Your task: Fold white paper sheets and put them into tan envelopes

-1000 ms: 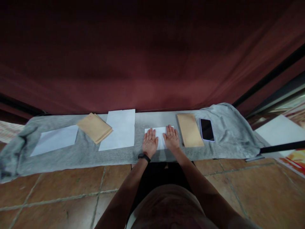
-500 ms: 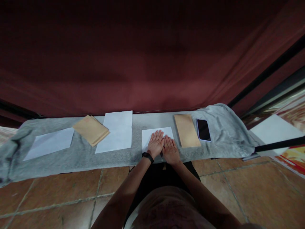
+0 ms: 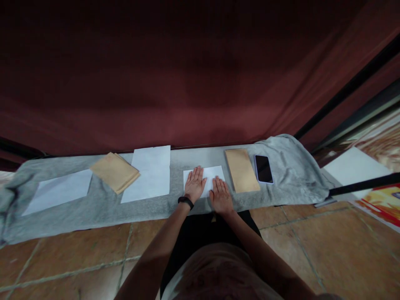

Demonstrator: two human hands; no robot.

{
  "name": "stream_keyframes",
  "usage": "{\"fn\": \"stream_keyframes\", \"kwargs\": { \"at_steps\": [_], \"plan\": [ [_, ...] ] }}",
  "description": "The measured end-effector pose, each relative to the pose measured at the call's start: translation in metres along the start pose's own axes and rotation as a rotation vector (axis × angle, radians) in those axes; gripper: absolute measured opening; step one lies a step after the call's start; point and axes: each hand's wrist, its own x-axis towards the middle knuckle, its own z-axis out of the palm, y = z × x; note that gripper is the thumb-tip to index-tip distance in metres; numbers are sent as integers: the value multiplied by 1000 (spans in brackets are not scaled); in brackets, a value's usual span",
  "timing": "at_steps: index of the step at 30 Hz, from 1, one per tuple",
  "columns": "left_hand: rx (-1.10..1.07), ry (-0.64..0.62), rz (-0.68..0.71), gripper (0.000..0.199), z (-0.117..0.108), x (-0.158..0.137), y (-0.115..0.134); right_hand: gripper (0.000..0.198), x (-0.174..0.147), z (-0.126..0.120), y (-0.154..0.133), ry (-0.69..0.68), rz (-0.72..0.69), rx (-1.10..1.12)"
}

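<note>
1. Left hand (image 3: pixel 195 185) palm down on the small white paper (image 3: pixel 206 177) near the middle of the grey cloth (image 3: pixel 93 216), fingers straight and close together, thumb out to the side, nothing gripped; dark wristband (image 3: pixel 186 202) at the wrist.
2. Right hand (image 3: pixel 221 200) also palm down, fingers straight and slightly apart over the near right part of the same paper, nothing gripped; a strip of white visible between both hands.
3. Progress, judged from the pose: pressing or smoothing well along, with the paper already lying flat; palms not yet lifted. Impossible to tell whether single or folded.
4. Far left on the cloth: plain white sheet (image 3: pixel 59 189), at a slant, untouched by either hand, without visible writing.
5. Next along: left brown papers (image 3: pixel 113 171), possibly envelopes, stacked askew and overlapping the large white sheet (image 3: pixel 153 179) to the right; both untouched, no label readable.
6. Just right of the hands: right brown papers (image 3: pixel 242 171), neatly squared, near the right hand but apart from it, also unmarked as far as visible.
7. Beside that stack: phone (image 3: pixel 263 168), dark screen upward, pale purple edge, no brand readable.
8. Far right, beyond the cloth: white board (image 3: pixel 356 166) and red-and-yellow print (image 3: pixel 386 200), any lettering too unclear to read.
</note>
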Motion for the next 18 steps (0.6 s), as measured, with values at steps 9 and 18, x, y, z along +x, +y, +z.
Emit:
{"fn": "stream_keyframes", "kwargs": {
  "at_steps": [9, 18],
  "plan": [
    [30, 0, -21, 54, -9, -28, -9, 47, 31, 6, -9, -90, -52, 100],
    [30, -7, -66, 56, -8, -28, -9, 50, 62, 21, 0, -36, 2, 107]
  ]
}}
